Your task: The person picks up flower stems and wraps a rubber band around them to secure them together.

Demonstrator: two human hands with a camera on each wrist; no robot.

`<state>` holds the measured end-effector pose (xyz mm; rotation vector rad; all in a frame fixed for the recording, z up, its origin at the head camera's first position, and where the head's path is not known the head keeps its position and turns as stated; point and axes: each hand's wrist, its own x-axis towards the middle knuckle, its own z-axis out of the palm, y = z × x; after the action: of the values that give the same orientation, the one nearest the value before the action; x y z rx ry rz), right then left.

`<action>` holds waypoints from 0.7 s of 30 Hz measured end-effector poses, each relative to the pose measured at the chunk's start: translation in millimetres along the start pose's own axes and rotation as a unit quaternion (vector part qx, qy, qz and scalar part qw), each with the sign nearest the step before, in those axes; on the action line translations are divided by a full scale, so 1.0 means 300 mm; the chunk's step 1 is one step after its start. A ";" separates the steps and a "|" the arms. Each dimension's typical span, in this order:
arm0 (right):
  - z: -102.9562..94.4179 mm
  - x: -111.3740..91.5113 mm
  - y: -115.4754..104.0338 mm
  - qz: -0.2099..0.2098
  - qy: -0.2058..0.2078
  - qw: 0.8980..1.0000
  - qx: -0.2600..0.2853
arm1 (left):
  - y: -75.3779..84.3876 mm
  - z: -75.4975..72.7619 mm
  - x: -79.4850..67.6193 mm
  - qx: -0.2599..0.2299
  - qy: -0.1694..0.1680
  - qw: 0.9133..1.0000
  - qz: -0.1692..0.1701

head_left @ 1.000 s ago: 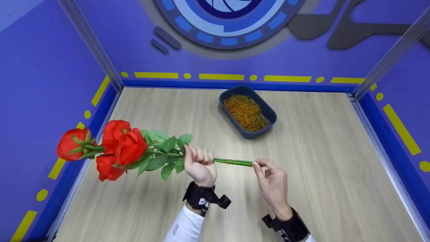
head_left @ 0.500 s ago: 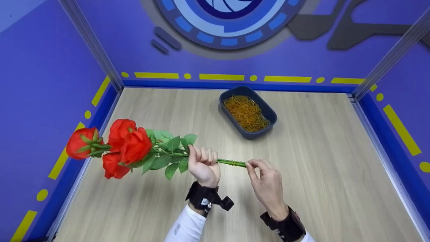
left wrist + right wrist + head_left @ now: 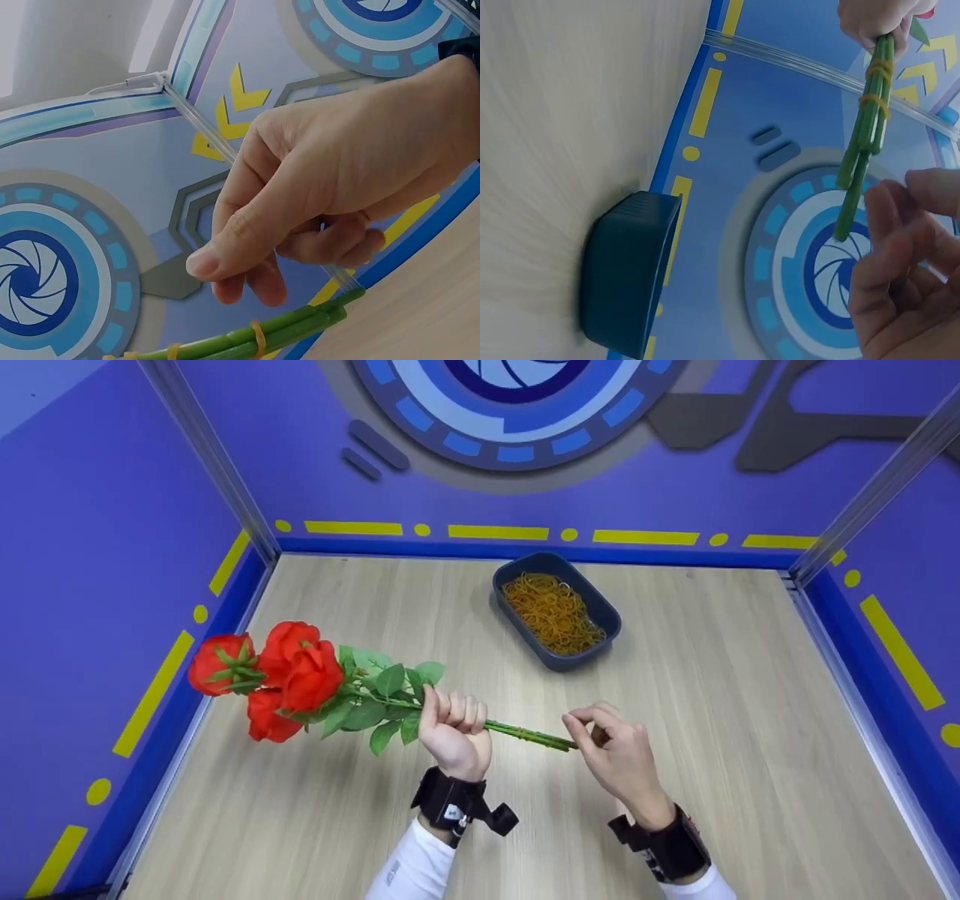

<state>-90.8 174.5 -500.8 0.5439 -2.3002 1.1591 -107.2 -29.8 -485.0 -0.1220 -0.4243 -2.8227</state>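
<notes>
A bunch of red artificial roses (image 3: 304, 675) with green leaves lies across my left hand (image 3: 454, 735), whose fingers are curled round the stems in the head view. The green stems (image 3: 525, 733) stick out to the right and slope slightly down. Several yellowish rubber bands (image 3: 258, 339) circle them near the cut ends, as the left wrist view shows. Beside those ends is my right hand (image 3: 619, 754), its thumb and fingers loosely bent. A small gap separates its fingertips from the stems (image 3: 866, 139) in the right wrist view, and nothing shows between them.
Farther back on the wooden table (image 3: 712, 660) stands a dark blue-grey rectangular box (image 3: 525, 628) containing many tan rubber bands (image 3: 553, 615). Blue-purple panels (image 3: 645, 502) with yellow marks rise at the back and on both sides. Each wrist wears a black strap with a camera.
The right hand has let go of the stem ends and moved away to the right. The rose heads have shifted right and slightly up, and the stem ends now tilt lower.
</notes>
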 end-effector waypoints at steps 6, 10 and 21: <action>-0.009 0.019 0.062 0.038 -0.072 0.995 0.061 | -0.008 -0.011 -0.004 -0.018 -0.022 0.999 -0.017; -0.005 0.025 0.080 0.095 -0.124 0.982 0.110 | -0.019 -0.019 -0.011 -0.012 -0.023 0.999 -0.027; 0.037 0.007 0.090 0.155 -0.293 0.925 0.184 | -0.053 -0.033 -0.019 0.013 -0.008 0.998 -0.056</action>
<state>-110.2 180.1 -522.0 0.7666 -2.7515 1.8042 -106.9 -16.6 -499.5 -0.1190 -0.4866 -2.9254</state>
